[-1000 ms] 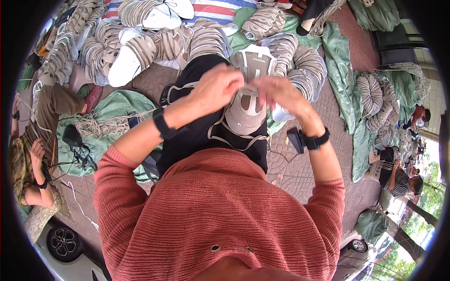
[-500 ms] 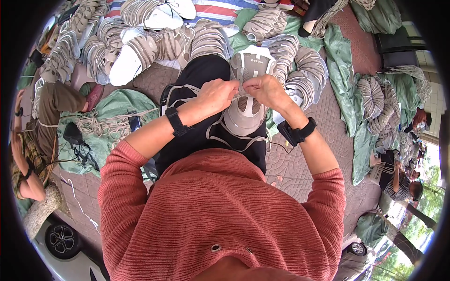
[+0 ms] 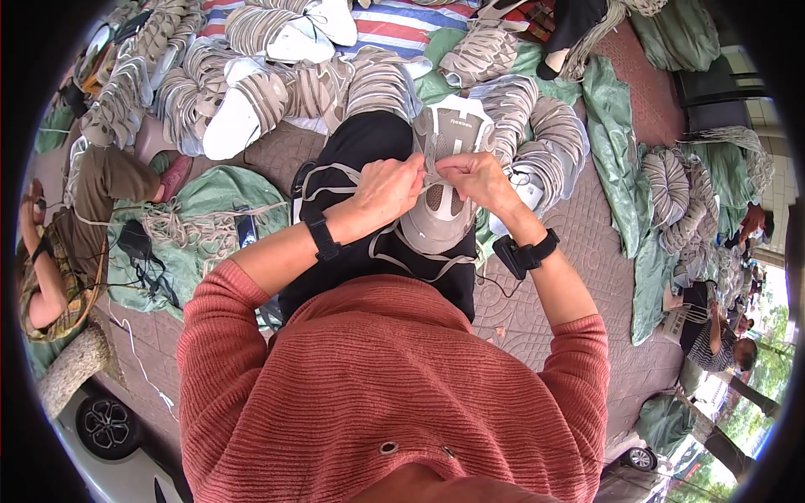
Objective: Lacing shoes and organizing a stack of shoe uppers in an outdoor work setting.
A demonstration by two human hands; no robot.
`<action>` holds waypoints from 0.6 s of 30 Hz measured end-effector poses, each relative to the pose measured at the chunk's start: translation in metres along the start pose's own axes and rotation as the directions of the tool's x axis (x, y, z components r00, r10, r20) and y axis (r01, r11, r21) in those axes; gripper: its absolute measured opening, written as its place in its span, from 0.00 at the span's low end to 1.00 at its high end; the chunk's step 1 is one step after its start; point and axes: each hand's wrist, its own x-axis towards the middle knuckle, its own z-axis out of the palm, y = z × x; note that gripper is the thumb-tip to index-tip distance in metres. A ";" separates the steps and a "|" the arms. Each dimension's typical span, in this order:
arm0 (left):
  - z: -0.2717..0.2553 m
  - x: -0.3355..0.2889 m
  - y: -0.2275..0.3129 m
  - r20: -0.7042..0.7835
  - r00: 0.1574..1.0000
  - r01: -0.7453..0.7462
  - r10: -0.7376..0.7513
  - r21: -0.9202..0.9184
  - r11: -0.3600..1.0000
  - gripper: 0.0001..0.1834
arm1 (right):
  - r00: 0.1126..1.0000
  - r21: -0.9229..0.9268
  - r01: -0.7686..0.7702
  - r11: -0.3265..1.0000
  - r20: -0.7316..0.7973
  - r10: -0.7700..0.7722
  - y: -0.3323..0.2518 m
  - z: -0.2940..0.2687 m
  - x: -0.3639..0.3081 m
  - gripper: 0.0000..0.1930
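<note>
A beige-grey shoe upper (image 3: 438, 233) with a white-edged tongue lies across my dark-trousered lap, its toe toward me. Over its lacing area, my left hand (image 3: 387, 191) has its thumb and fingers pinched on a pale shoelace (image 3: 329, 170). Close beside it, my right hand (image 3: 480, 181) is also closed in a pinch at the lacing; the lace between its fingertips is mostly hidden. Loose lace hangs in loops left of the upper and below its toe. Both wrists wear black straps.
Stacked shoe uppers (image 3: 314, 88) lie ahead, more at right (image 3: 549, 138). Bundled laces (image 3: 189, 226) rest on a green sheet (image 3: 243, 186) at left. A person (image 3: 50, 277) sits at far left near a tree trunk (image 3: 74, 369). Green sacking (image 3: 616, 159) runs along the right.
My pinched fingertips have drawn slightly apart over the lacing. The whole view has shifted a little, so the surroundings sit lower. The shoe upper stays on my lap.
</note>
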 end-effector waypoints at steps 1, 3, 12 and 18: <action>0.000 0.000 0.000 0.005 1.000 0.020 -0.020 -0.009 1.000 0.05 | 1.000 0.004 0.003 1.000 -0.003 -0.003 0.000 0.000 0.000 0.08; 0.001 0.001 -0.001 0.008 0.999 0.036 -0.036 -0.015 0.999 0.05 | 1.000 0.014 0.004 1.000 0.003 -0.004 0.003 0.001 0.001 0.08; 0.017 0.003 -0.001 0.000 0.989 0.146 -0.148 -0.171 0.974 0.06 | 1.000 0.061 -0.009 0.998 0.011 0.008 0.007 0.003 0.001 0.08; 0.020 0.015 -0.013 0.605 0.694 0.684 -0.389 -0.724 0.094 0.07 | 1.000 0.069 0.016 0.997 0.021 -0.017 0.009 0.002 0.003 0.08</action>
